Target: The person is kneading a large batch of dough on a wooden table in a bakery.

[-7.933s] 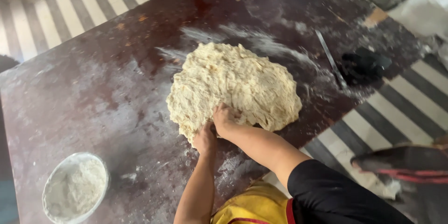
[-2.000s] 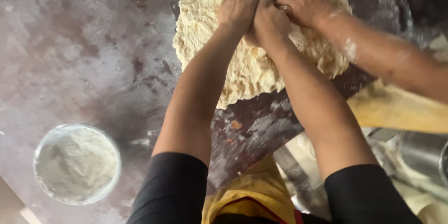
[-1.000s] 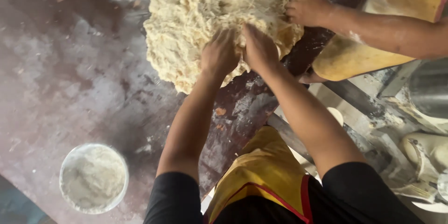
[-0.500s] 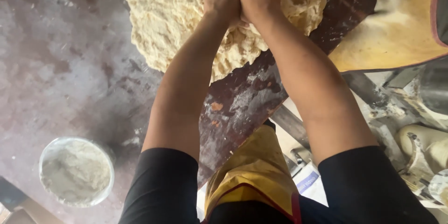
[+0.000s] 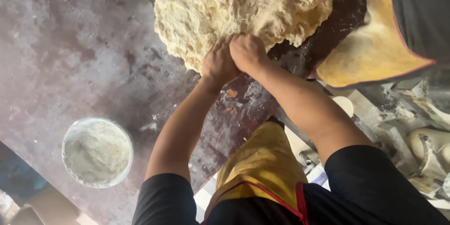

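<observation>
Your left hand (image 5: 219,63) and right hand (image 5: 247,51), fisted and pressed together, dig into the near edge of the dough mass (image 5: 234,11) at twelve o'clock, flour bowl (image 5: 97,152) at eight.

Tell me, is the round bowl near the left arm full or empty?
Nearly full. The bowl stands upright on the dark table, and white flour fills it almost up to the rim.
</observation>
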